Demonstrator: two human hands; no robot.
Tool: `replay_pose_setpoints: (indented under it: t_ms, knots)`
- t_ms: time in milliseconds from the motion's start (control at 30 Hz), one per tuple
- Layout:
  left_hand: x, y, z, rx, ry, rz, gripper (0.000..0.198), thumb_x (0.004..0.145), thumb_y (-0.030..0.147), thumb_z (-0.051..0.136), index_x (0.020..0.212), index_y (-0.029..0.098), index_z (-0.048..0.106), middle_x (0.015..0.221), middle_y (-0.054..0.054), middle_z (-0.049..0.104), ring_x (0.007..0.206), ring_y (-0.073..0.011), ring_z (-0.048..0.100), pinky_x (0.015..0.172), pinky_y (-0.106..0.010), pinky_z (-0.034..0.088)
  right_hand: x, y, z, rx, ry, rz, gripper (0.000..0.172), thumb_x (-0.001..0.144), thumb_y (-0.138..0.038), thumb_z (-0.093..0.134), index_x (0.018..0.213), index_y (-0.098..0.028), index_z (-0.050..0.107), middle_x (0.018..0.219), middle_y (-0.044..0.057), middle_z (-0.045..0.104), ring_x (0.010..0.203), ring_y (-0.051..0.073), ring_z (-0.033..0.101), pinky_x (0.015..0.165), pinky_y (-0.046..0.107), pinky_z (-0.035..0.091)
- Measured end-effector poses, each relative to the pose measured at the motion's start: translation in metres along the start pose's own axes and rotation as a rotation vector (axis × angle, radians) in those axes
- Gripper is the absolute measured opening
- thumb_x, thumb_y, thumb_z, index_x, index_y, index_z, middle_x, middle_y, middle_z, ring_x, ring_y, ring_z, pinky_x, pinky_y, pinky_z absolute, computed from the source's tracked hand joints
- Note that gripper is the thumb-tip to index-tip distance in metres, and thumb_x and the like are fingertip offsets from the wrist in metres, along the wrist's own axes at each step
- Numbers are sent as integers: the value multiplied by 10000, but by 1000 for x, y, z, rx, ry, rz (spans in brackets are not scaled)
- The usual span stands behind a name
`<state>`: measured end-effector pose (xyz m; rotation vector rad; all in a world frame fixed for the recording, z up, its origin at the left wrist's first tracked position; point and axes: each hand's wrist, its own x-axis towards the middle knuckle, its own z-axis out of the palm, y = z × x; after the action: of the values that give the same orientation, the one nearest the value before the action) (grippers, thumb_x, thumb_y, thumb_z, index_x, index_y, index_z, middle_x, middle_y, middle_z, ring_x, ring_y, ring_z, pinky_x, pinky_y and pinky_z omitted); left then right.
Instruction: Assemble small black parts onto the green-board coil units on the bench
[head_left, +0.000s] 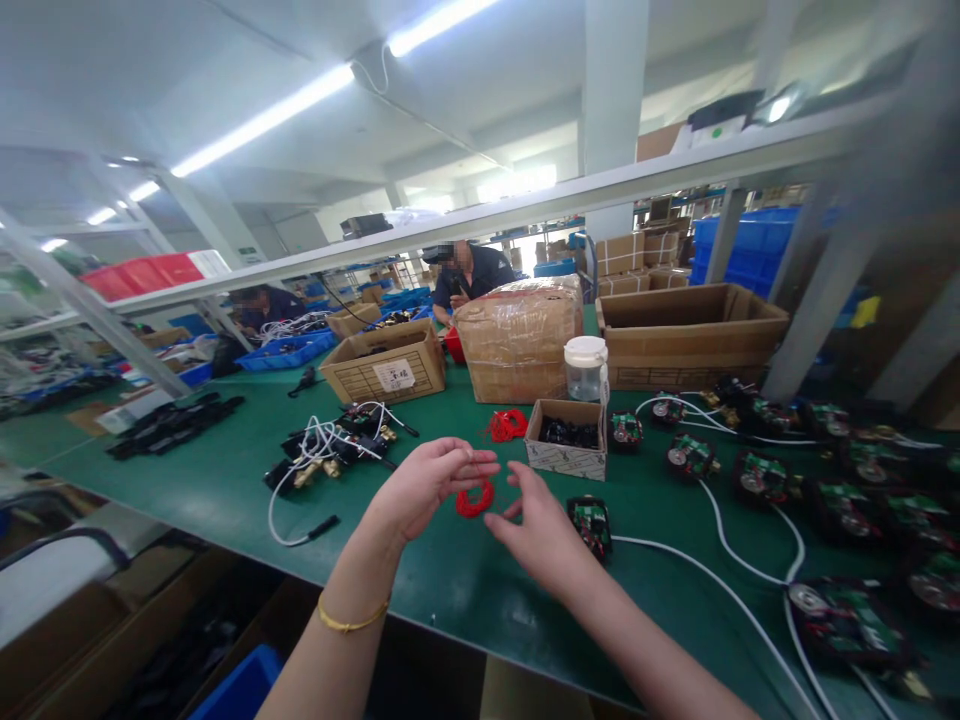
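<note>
My left hand (429,484) is raised over the green bench with its fingers stretched out and nothing visible in it. Opposite it, my right hand (541,528) has thumb and fingers spread apart, also holding nothing that I can see. A red ring-shaped bundle of thin wire (475,499) shows between and just beyond the two hands, partly covered by the left fingers. Farther back lies a second red wire bundle (508,426). A small carton (565,458) of black parts stands behind my right hand. Close to that wrist is a round device with an exposed green circuit board (591,524).
Several similar circuit-board devices (763,474) with white cables cover the right side. Left of my hands lies a cluster of brass-fitted units with white cables (322,445). A taped carton (517,345), an open carton (690,345) and a lidded jar (586,370) line the back. A person (480,268) sits beyond.
</note>
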<state>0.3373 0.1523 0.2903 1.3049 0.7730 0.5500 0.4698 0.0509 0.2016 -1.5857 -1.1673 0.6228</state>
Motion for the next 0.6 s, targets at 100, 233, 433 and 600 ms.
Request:
replay_pose_setpoints:
  t_ms: [100, 233, 433, 600]
  knots:
    - [3, -2, -6, -38, 28, 27, 170, 841, 258, 717, 882, 155, 588, 1120, -178, 763, 1022, -274, 754, 967, -420, 543, 16, 9, 22, 11, -40, 62, 295, 826, -164, 601, 1114, -175, 665, 922, 47, 733, 669, 172, 677, 680, 304, 533]
    - [4, -3, -19, -35, 113, 58, 145, 833, 241, 704, 882, 142, 611, 1088, -164, 763, 923, -216, 752, 910, -365, 552, 24, 25, 32, -40, -58, 47, 192, 844, -97, 513, 835, -199, 675, 715, -6, 692, 636, 164, 675, 639, 263, 499]
    - [0, 2, -28, 141, 227, 78, 224, 771, 324, 720, 874, 132, 668, 1024, -136, 771, 842, -186, 695, 814, -324, 525, 23, 34, 36, -226, -81, -3, 254, 773, -30, 571, 931, -181, 701, 972, 97, 710, 883, 244, 673, 814, 351, 510]
    - [-12, 8, -16, 351, 144, 83, 191, 719, 350, 719, 779, 170, 698, 950, -83, 785, 984, -247, 686, 926, -351, 492, 17, 27, 26, -280, -96, -98, 659, 646, 54, 531, 1210, -262, 662, 1338, 107, 603, 1257, 329, 516, 1025, 487, 422]
